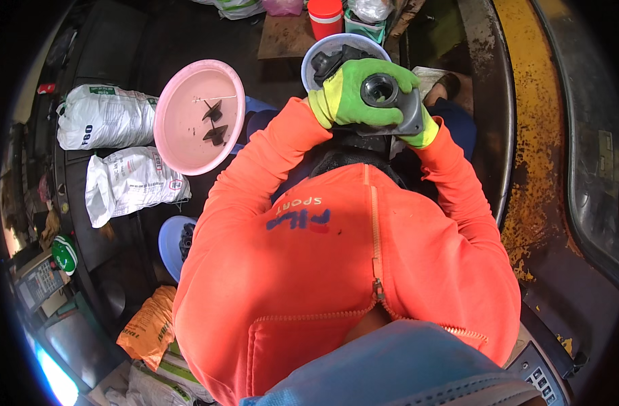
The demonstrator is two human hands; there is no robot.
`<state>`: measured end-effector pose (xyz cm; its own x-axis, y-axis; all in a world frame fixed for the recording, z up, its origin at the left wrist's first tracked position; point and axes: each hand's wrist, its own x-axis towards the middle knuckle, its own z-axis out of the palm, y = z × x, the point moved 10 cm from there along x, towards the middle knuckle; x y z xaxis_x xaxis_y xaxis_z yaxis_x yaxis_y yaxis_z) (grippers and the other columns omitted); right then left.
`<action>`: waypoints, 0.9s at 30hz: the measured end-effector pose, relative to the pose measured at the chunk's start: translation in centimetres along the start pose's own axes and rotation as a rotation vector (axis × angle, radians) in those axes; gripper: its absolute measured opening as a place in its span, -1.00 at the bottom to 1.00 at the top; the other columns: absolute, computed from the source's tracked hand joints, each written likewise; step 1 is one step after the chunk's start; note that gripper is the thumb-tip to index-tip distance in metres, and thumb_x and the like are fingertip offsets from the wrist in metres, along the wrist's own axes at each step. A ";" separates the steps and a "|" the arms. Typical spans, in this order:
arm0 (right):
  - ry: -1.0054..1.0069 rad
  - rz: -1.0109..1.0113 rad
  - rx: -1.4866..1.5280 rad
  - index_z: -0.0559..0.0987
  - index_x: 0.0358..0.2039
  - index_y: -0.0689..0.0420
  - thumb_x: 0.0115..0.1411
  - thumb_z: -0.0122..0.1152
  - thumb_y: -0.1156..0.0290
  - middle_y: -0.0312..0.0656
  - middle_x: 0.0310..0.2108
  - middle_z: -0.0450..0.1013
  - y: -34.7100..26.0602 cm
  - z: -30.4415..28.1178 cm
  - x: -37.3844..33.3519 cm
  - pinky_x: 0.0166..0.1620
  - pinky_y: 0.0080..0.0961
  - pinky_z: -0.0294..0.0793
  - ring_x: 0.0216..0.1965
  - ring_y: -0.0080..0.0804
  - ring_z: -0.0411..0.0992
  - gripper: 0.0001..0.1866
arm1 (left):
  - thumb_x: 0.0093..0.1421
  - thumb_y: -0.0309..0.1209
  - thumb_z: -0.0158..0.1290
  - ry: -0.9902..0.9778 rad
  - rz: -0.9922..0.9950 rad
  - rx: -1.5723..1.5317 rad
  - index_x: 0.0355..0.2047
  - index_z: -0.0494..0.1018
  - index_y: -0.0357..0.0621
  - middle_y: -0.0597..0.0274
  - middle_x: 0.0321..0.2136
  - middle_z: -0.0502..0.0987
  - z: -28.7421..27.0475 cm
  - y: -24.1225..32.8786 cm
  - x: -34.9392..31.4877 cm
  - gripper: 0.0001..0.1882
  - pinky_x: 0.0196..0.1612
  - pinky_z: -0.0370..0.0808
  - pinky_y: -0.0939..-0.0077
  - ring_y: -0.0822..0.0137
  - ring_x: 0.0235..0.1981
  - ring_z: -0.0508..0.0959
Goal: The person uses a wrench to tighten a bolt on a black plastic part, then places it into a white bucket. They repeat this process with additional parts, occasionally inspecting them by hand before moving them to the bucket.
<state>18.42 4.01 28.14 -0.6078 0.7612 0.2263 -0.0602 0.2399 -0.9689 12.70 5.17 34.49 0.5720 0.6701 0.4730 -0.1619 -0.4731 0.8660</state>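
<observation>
Held part: grey moulded plastic housing with a round black-rimmed socket, raised in front of the chest, above the lap, socket opening facing up toward the camera.
Position relative to fingers: enclosed between both gloves; no gap visible on either side.
Long axis of part: roughly left to right across the picture, the squared grey end projecting to the right past the glove.
Left hand: green-and-yellow knit glove, fingers curled over the top and left side of the housing, clenched on it; covers more of the part than the other hand.
Right hand: same kind of glove, mostly hidden under the housing; only the yellow cuff and glove edge showing at lower right. Supports the part from below; finger curl cannot be told.
Nearer hand: both in contact; left has the dominant wrap.
Behind the part: pale blue plastic bowl holding dark parts, its rim just beyond the left glove.
Left of that: pink round plastic basin with two small black pieces in it, tilted, well apart from the hands.
Further left: white woven sacks, stacked.
Top edge: red plastic cup.
Clothing: orange zip jacket, sleeves raised to the held part.
</observation>
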 end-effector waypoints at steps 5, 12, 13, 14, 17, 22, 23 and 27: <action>-0.022 0.106 0.422 0.27 0.16 0.13 0.02 0.31 0.50 -0.21 0.06 0.34 2.6 0.2 0.5 0.10 -0.49 0.36 0.08 -0.44 0.33 -0.33 | -0.18 -0.45 0.22 -0.210 -0.120 -0.182 -0.15 0.50 -0.23 0.12 -0.11 0.53 1.3 -1.7 -0.1 -0.52 0.03 0.40 0.37 0.27 -0.06 0.49; 0.489 -0.257 -0.285 0.30 0.08 0.27 0.24 -0.01 0.38 -0.14 -0.06 0.41 -1.3 -3.3 -0.1 -0.01 -0.47 0.44 -0.06 -0.35 0.42 -0.58 | -0.14 -0.29 0.34 0.457 0.010 0.177 -0.14 0.48 -0.22 0.13 -0.17 0.56 -1.8 -0.1 -0.7 -0.47 -0.07 0.49 0.44 0.27 -0.18 0.57; 0.485 -0.198 -0.285 0.32 0.06 0.27 0.24 0.00 0.37 -0.14 -0.07 0.42 -1.0 -3.3 0.1 -0.01 -0.48 0.44 -0.06 -0.35 0.42 -0.60 | -0.15 -0.29 0.35 0.448 -0.008 0.146 -0.13 0.47 -0.23 0.11 -0.16 0.56 -1.7 -0.3 -0.8 -0.45 -0.08 0.50 0.43 0.25 -0.18 0.57; 0.455 -0.178 -0.384 0.33 0.04 0.26 0.24 0.00 0.36 -0.14 -0.09 0.42 -1.3 -2.8 0.2 -0.02 -0.48 0.45 -0.07 -0.35 0.43 -0.61 | -0.15 -0.30 0.35 0.446 0.020 0.165 -0.14 0.48 -0.23 0.12 -0.16 0.56 -1.7 0.1 -0.8 -0.46 -0.08 0.50 0.43 0.25 -0.18 0.57; 0.292 -0.213 -0.442 0.34 0.04 0.20 0.16 0.14 0.37 -0.18 -0.07 0.42 -3.0 -1.6 0.7 -0.01 -0.47 0.44 -0.04 -0.36 0.42 -0.56 | -0.15 -0.32 0.34 0.342 0.092 0.228 -0.15 0.48 -0.22 0.12 -0.15 0.56 -1.8 1.1 -0.7 -0.48 -0.07 0.50 0.44 0.26 -0.18 0.57; 0.061 -0.073 -0.200 0.34 0.10 0.10 0.12 0.22 0.40 -0.23 0.03 0.37 -2.8 0.0 0.8 0.06 -0.48 0.40 0.04 -0.41 0.37 -0.49 | -0.16 -0.36 0.32 0.154 0.089 0.146 -0.20 0.50 -0.20 0.12 -0.16 0.57 -1.4 1.9 -0.5 -0.54 -0.07 0.50 0.43 0.26 -0.16 0.57; 0.030 0.026 -0.031 0.35 0.10 0.10 0.12 0.22 0.41 -0.23 0.03 0.37 -1.6 0.3 0.6 0.06 -0.49 0.41 0.04 -0.42 0.37 -0.49 | -0.17 -0.38 0.30 0.095 0.059 0.106 -0.21 0.50 -0.21 0.10 -0.16 0.56 -1.1 1.7 -0.4 -0.55 -0.06 0.48 0.39 0.23 -0.14 0.56; -0.055 0.024 0.305 0.38 0.07 0.09 0.13 0.21 0.44 -0.23 0.01 0.39 0.6 1.2 -0.4 0.03 -0.50 0.45 0.03 -0.45 0.38 -0.53 | -0.19 -0.43 0.25 -0.151 0.023 -0.033 -0.23 0.50 -0.21 0.06 -0.15 0.54 0.8 1.6 -0.6 -0.57 -0.03 0.45 0.30 0.16 -0.10 0.52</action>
<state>17.73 3.12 27.38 -0.6537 0.7284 0.2052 -0.2752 0.0237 -0.9611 12.74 3.53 35.48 0.6819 0.5647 0.4648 -0.2007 -0.4666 0.8614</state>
